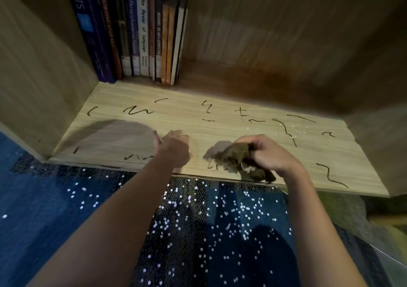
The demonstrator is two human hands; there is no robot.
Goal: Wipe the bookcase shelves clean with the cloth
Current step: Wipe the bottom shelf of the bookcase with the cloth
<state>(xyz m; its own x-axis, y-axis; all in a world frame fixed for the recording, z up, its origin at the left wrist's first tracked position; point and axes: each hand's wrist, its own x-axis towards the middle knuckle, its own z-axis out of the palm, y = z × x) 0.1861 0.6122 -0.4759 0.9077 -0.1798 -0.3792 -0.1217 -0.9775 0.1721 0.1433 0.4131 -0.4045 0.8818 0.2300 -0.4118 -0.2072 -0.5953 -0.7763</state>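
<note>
One light wood shelf [220,128] of the bookcase is seen from the front. A brown cloth [235,157] is bunched on it at 5 o'clock from shelf centre, near the front edge, with its lower end hung over that edge. The cloth is clenched by the right hand [271,152], grip closed tight round it; the fingertips are buried in the folds and not visible. The left hand [174,148] is held at 9 o'clock of the cloth, grip slack, fingers straight, nothing held; contact with the shelf cannot be told. Dark scribbles [138,110] are spread over the shelf, one at the front edge partly covered by the cloth. White specks [297,131] are scattered at 2 o'clock of the right hand. Books [141,33] are stood upright at 11 o'clock in the back corner, tops cut off by the frame. Two spines are read as IELTS and The Power of Language; the rest are blurred. The back right of the shelf is lost in shadow. Dark blue sequinned fabric [198,220] is seen at 6 o'clock below the shelf.
</note>
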